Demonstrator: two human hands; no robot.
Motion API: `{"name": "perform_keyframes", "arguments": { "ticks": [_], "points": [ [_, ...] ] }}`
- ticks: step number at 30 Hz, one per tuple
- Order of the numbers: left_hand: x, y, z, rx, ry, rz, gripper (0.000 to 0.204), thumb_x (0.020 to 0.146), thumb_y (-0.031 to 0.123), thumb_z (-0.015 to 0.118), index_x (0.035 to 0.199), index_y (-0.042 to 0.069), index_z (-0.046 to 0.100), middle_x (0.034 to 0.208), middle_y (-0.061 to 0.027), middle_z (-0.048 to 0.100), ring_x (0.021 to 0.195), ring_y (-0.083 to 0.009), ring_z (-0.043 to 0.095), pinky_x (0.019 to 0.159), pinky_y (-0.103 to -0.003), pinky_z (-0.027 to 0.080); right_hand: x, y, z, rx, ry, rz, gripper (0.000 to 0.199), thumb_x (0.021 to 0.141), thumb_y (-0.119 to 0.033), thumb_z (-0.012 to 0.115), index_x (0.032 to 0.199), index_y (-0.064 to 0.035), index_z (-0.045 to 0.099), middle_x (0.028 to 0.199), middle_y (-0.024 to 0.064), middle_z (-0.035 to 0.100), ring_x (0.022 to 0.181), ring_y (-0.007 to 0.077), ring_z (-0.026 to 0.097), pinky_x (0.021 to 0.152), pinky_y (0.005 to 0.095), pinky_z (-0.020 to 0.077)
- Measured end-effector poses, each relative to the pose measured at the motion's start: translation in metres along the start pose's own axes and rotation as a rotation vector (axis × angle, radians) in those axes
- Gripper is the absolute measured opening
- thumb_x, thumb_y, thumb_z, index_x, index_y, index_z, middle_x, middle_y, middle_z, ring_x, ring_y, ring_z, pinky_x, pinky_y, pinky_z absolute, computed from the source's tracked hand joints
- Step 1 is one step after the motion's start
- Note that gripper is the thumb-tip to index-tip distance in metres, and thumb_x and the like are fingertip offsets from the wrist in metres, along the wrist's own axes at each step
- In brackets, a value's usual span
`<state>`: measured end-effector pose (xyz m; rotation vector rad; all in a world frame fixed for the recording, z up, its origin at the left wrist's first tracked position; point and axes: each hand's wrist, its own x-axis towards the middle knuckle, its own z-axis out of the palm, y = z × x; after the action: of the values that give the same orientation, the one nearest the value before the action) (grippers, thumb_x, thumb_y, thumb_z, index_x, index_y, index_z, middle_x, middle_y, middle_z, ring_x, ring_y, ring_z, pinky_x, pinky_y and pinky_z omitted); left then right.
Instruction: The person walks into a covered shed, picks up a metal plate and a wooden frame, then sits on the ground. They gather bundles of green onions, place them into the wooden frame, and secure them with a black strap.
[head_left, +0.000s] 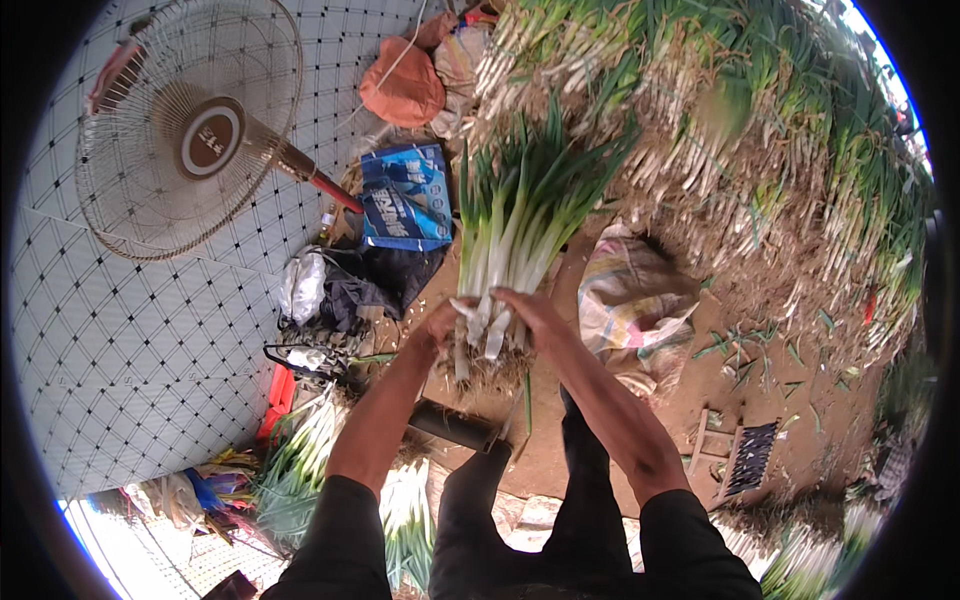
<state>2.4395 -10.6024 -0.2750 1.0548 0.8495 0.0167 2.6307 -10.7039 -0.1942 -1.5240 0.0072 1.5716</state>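
Left hand (pixel 441 320) and right hand (pixel 527 308) clamped on opposite sides of the green onion bunch (pixel 512 225), low on its white stems (pixel 497 268). Leaves (pixel 540 165) fan beyond grip; roots (pixel 485 378) toward body.

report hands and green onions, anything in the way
Left hand and right hand gripping green onion bundle, above the roots. Leaves pointing away. No obstruction seen; plaid sack lies to the right.
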Motion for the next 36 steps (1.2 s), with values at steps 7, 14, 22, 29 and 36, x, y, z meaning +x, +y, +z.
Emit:
{"name": "perform_keyframes", "arguments": {
  "ticks": [7, 14, 22, 29, 36],
  "points": [
    [-0.046, -0.149, -0.026, -0.18, -0.028, -0.283, 0.07, 0.068, 0.053, 0.067, 0.124, 0.012, 0.056, 0.117, -0.0106, 0.059, 0.106, -0.026, 0.055, 0.086, -0.043, 0.045, 0.077, 0.208, 0.025, -0.077, 0.158, -0.212, 0.071, 0.062, -0.016, 0.083, 0.123, -0.002, 0.048, 0.114, 0.0137, 0.058, 0.103, 0.0251, 0.057, 0.087, 0.0384, 0.0499],
    [-0.048, -0.228, -0.066, -0.266, 0.017, -0.295, 0.075, 0.062, 0.029, 0.076, 0.129, 0.008, 0.049, 0.104, -0.0103, 0.064, 0.094, -0.0227, 0.06, 0.075, -0.039, 0.051, 0.071, 0.264, 0.047, 0.097, 0.058, -0.202, 0.09, 0.056, -0.012, 0.085, 0.131, -0.0016, 0.036, 0.12, 0.0136, 0.054, 0.109, 0.0268, 0.053, 0.097, 0.0392, 0.0428],
    [-0.042, -0.267, -0.074, -0.177, 0.169, -0.342, 0.08, 0.06, 0.017, 0.071, 0.134, 0.007, 0.043, 0.105, -0.0109, 0.062, 0.099, -0.0228, 0.056, 0.081, -0.039, 0.047, 0.102, 0.359, 0.042, 0.115, 0.093, -0.143, 0.097, 0.055, -0.014, 0.085, 0.137, -0.0062, 0.033, 0.126, 0.0095, 0.051, 0.117, 0.0253, 0.047, 0.101, 0.0402, 0.0374],
    [-0.017, -0.32, -0.105, -0.297, 0.103, -0.331, 0.078, 0.056, 0.01, 0.07, 0.13, 0.005, 0.045, 0.101, -0.0103, 0.062, 0.094, -0.0215, 0.057, 0.081, -0.036, 0.048, 0.149, 0.428, 0.036, 0.191, -0.033, -0.064, 0.094, 0.055, -0.008, 0.085, 0.134, -0.0063, 0.034, 0.121, 0.0094, 0.052, 0.115, 0.0255, 0.049, 0.099, 0.0395, 0.0399],
    [0.008, -0.36, -0.126, -0.295, 0.094, -0.298, 0.078, 0.051, 0.003, 0.068, 0.126, 0.002, 0.048, 0.097, -0.0098, 0.062, 0.09, -0.0202, 0.057, 0.081, -0.033, 0.048, 0.191, 0.473, 0.043, 0.097, 0.046, 0.079, 0.062, 0.059, -0.005, 0.081, 0.115, -0.0003, 0.055, 0.103, 0.0061, 0.063, 0.095, 0.02, 0.058, 0.089, 0.0336, 0.0437]
  ]
}}
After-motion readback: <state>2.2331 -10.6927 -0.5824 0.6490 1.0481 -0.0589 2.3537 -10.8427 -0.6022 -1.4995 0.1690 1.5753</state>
